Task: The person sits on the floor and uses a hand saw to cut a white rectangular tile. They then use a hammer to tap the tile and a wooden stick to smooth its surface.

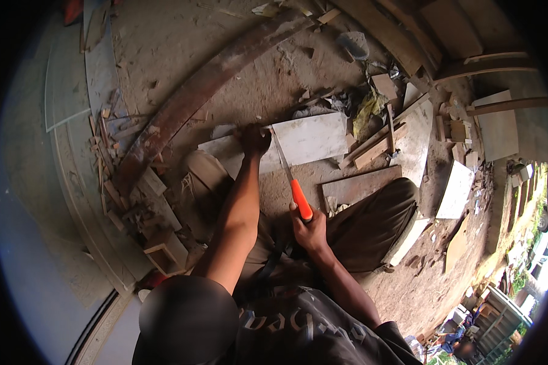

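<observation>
My right hand (310,232) is wrapped round the orange handle of a hand tool (299,199). Its long, narrow metal blade slants away over a whitish board (315,139) lying low in front of my legs. Whether the blade is a saw on edge or a file cannot be made out. Near the blade's tip, at the board's far edge, my left hand (256,141) is closed, its fingers dark and bunched. A small pale bit shows beside those fingers; what they grip is mostly hidden.
A long, curved-looking brown beam (207,85) lies across the dirt floor beyond. Scrap wood (158,204) is heaped at left, near a glass sheet (67,91). On the right are a loose plank (362,185), a crumpled yellowish wrapper (368,112) and a white panel (455,190).
</observation>
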`<state>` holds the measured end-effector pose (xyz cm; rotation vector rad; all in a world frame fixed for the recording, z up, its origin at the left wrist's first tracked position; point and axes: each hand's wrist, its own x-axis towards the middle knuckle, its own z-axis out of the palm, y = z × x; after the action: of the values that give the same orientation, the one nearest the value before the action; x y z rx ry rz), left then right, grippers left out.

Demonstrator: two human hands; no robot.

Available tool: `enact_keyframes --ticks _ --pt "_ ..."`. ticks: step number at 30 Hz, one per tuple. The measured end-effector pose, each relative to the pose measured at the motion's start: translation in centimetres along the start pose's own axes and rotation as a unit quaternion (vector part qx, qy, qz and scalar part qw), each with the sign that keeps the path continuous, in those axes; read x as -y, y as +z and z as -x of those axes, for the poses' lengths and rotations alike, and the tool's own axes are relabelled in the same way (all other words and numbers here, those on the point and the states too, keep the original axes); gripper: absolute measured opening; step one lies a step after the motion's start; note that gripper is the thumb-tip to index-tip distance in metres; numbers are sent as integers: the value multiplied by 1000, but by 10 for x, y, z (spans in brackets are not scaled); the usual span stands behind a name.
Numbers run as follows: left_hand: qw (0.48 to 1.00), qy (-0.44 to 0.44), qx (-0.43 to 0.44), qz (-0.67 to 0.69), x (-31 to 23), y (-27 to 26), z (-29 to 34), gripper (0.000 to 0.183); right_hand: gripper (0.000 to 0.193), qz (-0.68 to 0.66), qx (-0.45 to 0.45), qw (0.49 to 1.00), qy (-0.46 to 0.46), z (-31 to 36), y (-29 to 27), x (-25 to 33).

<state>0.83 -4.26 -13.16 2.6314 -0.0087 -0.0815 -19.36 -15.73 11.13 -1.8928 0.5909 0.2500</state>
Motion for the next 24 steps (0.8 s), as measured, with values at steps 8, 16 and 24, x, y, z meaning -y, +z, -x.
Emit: enact_keyframes --ticks 8,16,24 --pt "999 14 29 -27 6 8 -6 23 37 14 -7 1000 -25 -12 -2 7" --pt "980 95 -78 -155 4 0 -1 17 34 92 -2 996 7 -12 -8 20" --pt "988 41 3 -147 1 -6 -9 24 32 78 13 995 53 -14 -7 35"
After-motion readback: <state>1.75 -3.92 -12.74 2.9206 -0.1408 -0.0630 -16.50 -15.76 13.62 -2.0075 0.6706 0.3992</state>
